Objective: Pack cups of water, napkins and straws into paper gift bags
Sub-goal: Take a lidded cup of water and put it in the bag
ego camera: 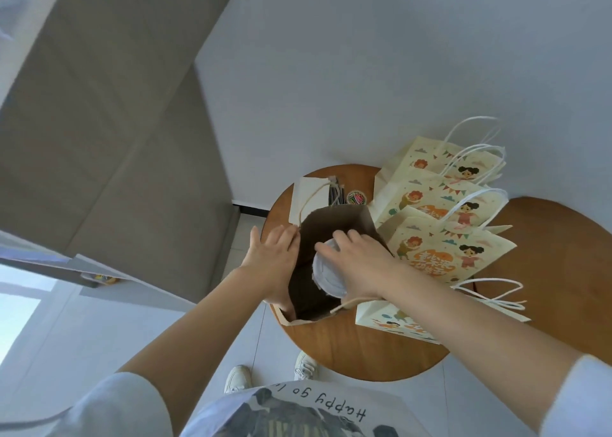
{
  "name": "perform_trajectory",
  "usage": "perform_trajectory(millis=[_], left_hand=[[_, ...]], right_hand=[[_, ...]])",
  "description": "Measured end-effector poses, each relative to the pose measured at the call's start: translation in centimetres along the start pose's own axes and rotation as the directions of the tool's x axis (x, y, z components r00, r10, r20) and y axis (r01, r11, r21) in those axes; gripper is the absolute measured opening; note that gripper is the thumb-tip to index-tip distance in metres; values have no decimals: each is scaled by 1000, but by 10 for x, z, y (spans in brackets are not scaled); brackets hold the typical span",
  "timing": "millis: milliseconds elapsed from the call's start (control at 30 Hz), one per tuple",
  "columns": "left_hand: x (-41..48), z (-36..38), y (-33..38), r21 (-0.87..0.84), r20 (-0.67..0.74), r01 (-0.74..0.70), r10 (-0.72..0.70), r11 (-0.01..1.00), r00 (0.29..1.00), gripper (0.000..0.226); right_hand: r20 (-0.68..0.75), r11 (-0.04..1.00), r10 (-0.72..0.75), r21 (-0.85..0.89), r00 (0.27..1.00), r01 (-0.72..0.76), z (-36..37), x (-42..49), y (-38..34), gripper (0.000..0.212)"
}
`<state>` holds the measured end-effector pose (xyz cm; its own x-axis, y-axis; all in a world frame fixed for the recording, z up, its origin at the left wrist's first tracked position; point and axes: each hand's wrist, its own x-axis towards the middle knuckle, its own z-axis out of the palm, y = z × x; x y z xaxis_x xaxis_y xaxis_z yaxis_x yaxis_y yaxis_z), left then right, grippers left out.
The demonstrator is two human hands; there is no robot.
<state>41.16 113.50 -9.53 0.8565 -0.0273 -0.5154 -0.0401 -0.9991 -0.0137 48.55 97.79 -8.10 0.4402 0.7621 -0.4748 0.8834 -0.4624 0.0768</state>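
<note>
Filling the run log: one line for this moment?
phase: loading cup | right hand: grips lidded cup in mouth of open bag | left hand: flat against bag side | nearby: printed bags on table

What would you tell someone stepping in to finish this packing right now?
The left hand has straight fingers pressed on the left wall of the open bag, steadying it.
The right hand grips the lidded cup from above at the bag's mouth, not yet released.
The printed bags lie overlapping at the right of the round table; their contents are hidden.
The straws and a white flat stack, likely napkins, lie behind the open bag.
Left to do: seat the cup, add a napkin and a straw.
</note>
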Motion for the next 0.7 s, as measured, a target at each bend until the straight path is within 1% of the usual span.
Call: perform_trajectory(millis=[67,167,300,400,500,567,633,700], left_hand=[[1,0,1,30,-14,-11,12,999,1000,127],[3,0,2,48,-20,-11,12,999,1000,127],[4,-4,1,35,-14,-1,1,999,1000,126],[6,-3,2,24,-8,26,-26,999,1000,126],[8,2,2,0,-11,71,-71,997,997,128],[8,3,2,-21,0,91,-91,996,996,130],[10,2,1,-48,13,114,-113,992,993,132],[12,0,0,-72,21,129,-128,989,992,132]], right_hand=[[91,1000,1,29,996,-4,4,17,0,96],[258,994,34,89,966,-58,20,45,3,97],[411,995,59,52,910,-89,40,75,5,105],[445,995,75,21,892,-94,54,89,7,106],[454,978,130,88,881,-189,73,95,7,109],[432,965,139,142,891,-219,83,94,5,109],[398,967,132,148,908,-205,88,92,4,109],[397,964,132,163,908,-212,90,92,4,113]])
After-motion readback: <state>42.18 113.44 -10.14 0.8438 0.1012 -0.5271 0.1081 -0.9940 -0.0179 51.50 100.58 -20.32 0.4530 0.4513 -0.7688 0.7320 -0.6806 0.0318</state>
